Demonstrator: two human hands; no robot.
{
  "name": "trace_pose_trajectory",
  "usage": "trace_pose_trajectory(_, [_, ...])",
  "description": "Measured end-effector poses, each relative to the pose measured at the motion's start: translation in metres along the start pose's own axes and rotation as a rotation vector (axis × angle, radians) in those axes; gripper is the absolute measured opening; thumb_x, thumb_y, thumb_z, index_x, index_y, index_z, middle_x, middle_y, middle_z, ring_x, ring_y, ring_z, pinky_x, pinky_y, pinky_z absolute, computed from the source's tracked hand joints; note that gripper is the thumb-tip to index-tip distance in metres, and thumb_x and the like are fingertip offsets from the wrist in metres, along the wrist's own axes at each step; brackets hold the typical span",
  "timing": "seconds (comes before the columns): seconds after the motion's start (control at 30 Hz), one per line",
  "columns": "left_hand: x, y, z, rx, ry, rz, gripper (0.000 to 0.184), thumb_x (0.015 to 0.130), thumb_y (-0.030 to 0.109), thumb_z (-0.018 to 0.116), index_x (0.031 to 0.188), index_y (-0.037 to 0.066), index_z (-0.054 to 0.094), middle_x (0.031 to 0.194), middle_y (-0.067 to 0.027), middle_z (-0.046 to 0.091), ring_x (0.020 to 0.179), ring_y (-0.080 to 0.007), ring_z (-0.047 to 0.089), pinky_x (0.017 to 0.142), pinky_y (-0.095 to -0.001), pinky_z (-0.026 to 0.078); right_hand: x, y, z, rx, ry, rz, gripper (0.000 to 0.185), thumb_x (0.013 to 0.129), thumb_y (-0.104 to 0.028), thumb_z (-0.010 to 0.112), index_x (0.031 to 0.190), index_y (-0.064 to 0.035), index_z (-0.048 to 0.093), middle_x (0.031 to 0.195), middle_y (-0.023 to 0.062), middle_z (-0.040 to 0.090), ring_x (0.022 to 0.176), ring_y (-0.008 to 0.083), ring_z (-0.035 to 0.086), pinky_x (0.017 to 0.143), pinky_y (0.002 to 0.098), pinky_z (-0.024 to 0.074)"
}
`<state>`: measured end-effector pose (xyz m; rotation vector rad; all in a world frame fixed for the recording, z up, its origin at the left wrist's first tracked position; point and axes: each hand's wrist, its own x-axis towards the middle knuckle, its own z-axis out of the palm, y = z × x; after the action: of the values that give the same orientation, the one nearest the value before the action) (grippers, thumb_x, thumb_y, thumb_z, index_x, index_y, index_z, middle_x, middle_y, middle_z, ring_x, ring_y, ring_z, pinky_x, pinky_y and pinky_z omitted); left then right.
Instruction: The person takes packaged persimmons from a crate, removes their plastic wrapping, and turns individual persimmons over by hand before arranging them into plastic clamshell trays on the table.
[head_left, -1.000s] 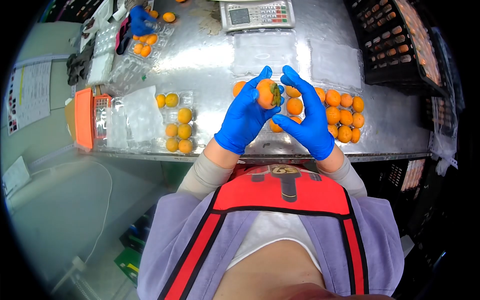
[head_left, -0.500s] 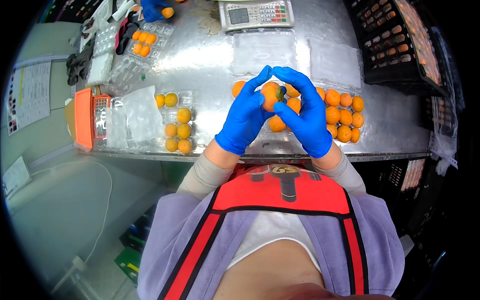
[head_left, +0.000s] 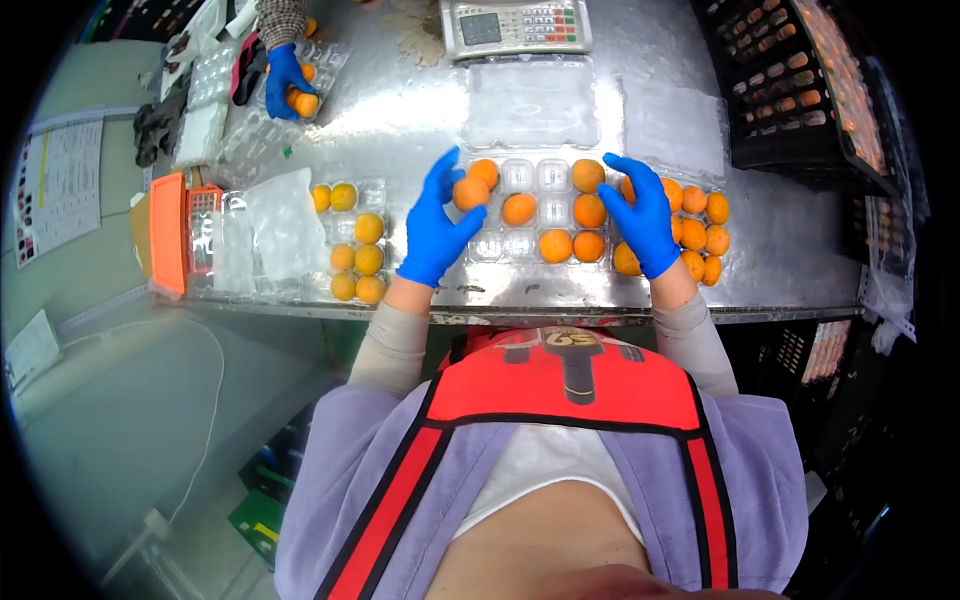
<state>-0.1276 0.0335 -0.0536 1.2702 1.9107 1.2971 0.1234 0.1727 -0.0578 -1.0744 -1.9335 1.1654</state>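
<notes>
My left hand (head_left: 436, 228), in a blue glove, holds a round orange fruit (head_left: 471, 193) between thumb and fingers over the left end of a clear plastic tray (head_left: 553, 175). Just behind that fruit, another orange fruit (head_left: 484, 172) sits in the tray. More fruits fill some of its cups, among them a single fruit (head_left: 519, 209) near the middle and several toward the right. My right hand (head_left: 645, 218), also gloved, is over the tray's right edge with fingers apart and nothing in its grasp. Its thumb is close to a fruit (head_left: 589, 211).
A filled tray of fruit (head_left: 691, 234) lies to the right, partly behind my right hand. Left is a partly filled tray (head_left: 368, 231). A scale (head_left: 517, 28) stands at the back and a black crate (head_left: 775, 80) at right. A co-worker's gloved hand (head_left: 287, 82) handles fruit at upper left.
My hands have moved apart from around a fruit held between them; the left went left, the right went right. The co-worker's hand has come down over the upper-left tray.
</notes>
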Motion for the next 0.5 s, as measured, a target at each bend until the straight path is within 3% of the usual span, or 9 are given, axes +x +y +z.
trace_pose_trajectory(0.13, [-0.009,0.000,0.010,0.202,-0.070,0.022,0.067,0.070,0.019,0.071,0.132,0.016,0.047,0.104,-0.0135,0.063,0.095,-0.0291,0.061,0.083,-0.0369,0.049,-0.011,0.021,-0.004,-0.185,-0.044,-0.040,0.040,0.078,-0.009,0.067,0.117,-0.0054,0.058,0.113,0.0124,0.059,0.107,0.0264,0.055,0.094,0.0348,0.0422])
trace_pose_trajectory(0.2, [-0.009,-0.003,0.012,0.419,-0.118,0.159,0.070,0.068,0.018,0.071,0.133,0.016,0.046,0.104,-0.0139,0.063,0.088,-0.0314,0.060,0.079,-0.0400,0.050,-0.010,0.025,-0.003,-0.210,-0.038,-0.085,0.040,0.076,-0.010,0.068,0.116,-0.0062,0.059,0.112,0.0132,0.059,0.105,0.0287,0.055,0.093,0.0358,0.0426])
trace_pose_trajectory(0.3, [-0.010,-0.003,0.011,0.591,-0.241,0.101,0.071,0.067,0.017,0.072,0.133,0.016,0.045,0.105,-0.0132,0.062,0.086,-0.0328,0.058,0.077,-0.0419,0.049,-0.008,0.027,-0.003,-0.295,0.026,-0.156,0.038,0.076,-0.014,0.068,0.112,-0.0075,0.060,0.108,0.0125,0.057,0.101,0.0290,0.055,0.087,0.0375,0.0457])
trace_pose_trajectory(0.5, [-0.018,-0.020,0.019,0.465,-0.116,0.119,0.068,0.069,0.017,0.072,0.132,0.016,0.045,0.113,-0.0135,0.058,0.098,-0.0330,0.056,0.083,-0.0408,0.048,0.005,0.040,0.008,-0.504,-0.004,-0.140,0.042,0.076,-0.023,0.068,0.114,-0.0088,0.060,0.119,0.0129,0.055,0.113,0.0314,0.050,0.093,0.0408,0.0437])
